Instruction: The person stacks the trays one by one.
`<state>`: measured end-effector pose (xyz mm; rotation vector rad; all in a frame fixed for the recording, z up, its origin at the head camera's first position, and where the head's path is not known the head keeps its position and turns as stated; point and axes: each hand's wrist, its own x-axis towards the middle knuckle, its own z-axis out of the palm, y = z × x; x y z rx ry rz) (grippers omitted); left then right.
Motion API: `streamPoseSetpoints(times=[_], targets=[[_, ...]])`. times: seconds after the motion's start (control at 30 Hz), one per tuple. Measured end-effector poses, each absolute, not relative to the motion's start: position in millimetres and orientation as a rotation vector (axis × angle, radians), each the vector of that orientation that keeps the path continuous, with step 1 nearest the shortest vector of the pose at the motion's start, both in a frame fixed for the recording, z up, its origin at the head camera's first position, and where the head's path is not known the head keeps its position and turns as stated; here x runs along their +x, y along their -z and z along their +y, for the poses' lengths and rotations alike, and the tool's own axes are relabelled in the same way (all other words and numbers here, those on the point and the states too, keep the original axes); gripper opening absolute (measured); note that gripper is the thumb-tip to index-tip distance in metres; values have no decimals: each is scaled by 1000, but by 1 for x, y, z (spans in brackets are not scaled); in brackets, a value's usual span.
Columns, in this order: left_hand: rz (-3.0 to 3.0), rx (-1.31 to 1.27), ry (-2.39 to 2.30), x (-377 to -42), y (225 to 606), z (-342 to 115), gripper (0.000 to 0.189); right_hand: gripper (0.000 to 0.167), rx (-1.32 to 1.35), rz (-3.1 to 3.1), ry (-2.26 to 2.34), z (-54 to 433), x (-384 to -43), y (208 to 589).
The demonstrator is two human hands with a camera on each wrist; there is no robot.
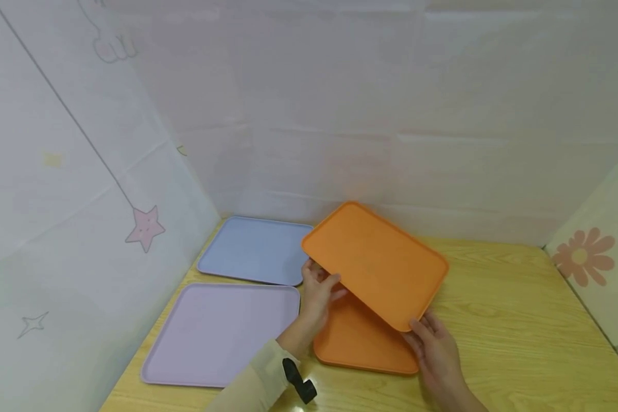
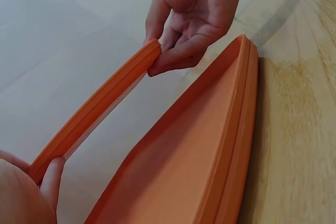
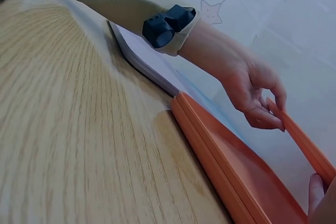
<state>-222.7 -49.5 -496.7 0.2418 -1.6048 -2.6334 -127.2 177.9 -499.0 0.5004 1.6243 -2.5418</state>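
An orange tray [image 1: 376, 263] hangs tilted in the air, gripped at its edges by both hands. My left hand [image 1: 316, 294] pinches its near left edge, and my right hand [image 1: 438, 352] holds the near right corner with the thumb on top. Below it on the table lies a stack of orange trays [image 1: 365, 343], partly hidden by the raised one. In the left wrist view the raised tray [image 2: 100, 108] appears edge-on, apart from the stacked trays [image 2: 210, 145]. The right wrist view shows the left hand [image 3: 252, 93] pinching one end of the raised tray [image 3: 307, 142].
Left of the orange stack, a lilac tray [image 1: 226, 335] lies near the front of the wooden table [image 1: 520, 320]. Behind it lies a blue tray [image 1: 260, 249]. A pale printed cloth [image 1: 391, 114] stands along the back and sides. A black device [image 1: 298, 380] sits on the left wrist.
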Motion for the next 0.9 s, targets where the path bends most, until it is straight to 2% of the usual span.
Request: streamPoseSetpoints(times=[0.2, 0.37, 0.5, 0.53, 0.7, 0.8, 0.9], targets=[[-1661, 255, 2621, -226, 493, -61, 82, 62, 497, 1613, 2489, 182, -127, 502], [-1736, 194, 2621, -229, 490, -71, 82, 40, 399, 1526, 2549, 196, -129, 501], [-1792, 173, 2643, -232, 489, -79, 81, 23, 173, 1368, 2626, 217, -134, 504], [-1807, 164, 2651, -232, 489, -82, 81, 23, 92, 1295, 2638, 224, -138, 507], [-1870, 104, 2721, -238, 488, -96, 82, 48, -346, 996, 2568, 260, -161, 516], [-1931, 43, 2745, -240, 485, -103, 82, 55, -454, 1008, 2467, 275, -175, 516], [-1999, -24, 2750, -241, 483, -107, 81, 55, -460, 1120, 2338, 282, -186, 511]])
